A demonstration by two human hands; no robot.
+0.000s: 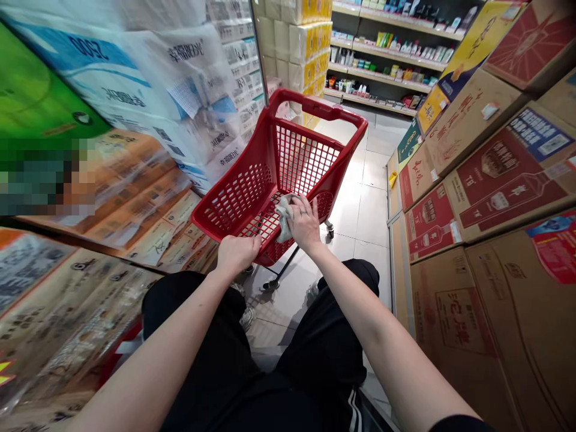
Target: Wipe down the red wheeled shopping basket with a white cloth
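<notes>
A red plastic shopping basket on wheels (252, 186) stands tilted in a shop aisle in front of my knees. My left hand (236, 252) is closed over the basket's near rim. My right hand (305, 225) reaches inside the basket, fingers closed on a pale grey cloth (284, 216) pressed against the red mesh wall. The basket's handle (330, 111) points away from me. I am crouched low, with black trousers showing below my arms.
Stacked brown and red cardboard boxes (486, 198) line the right side. Wrapped tissue packs (180, 102) and flat cartons fill the left. Pale floor tiles (366, 198) run ahead to shelves of small bottles (387, 54).
</notes>
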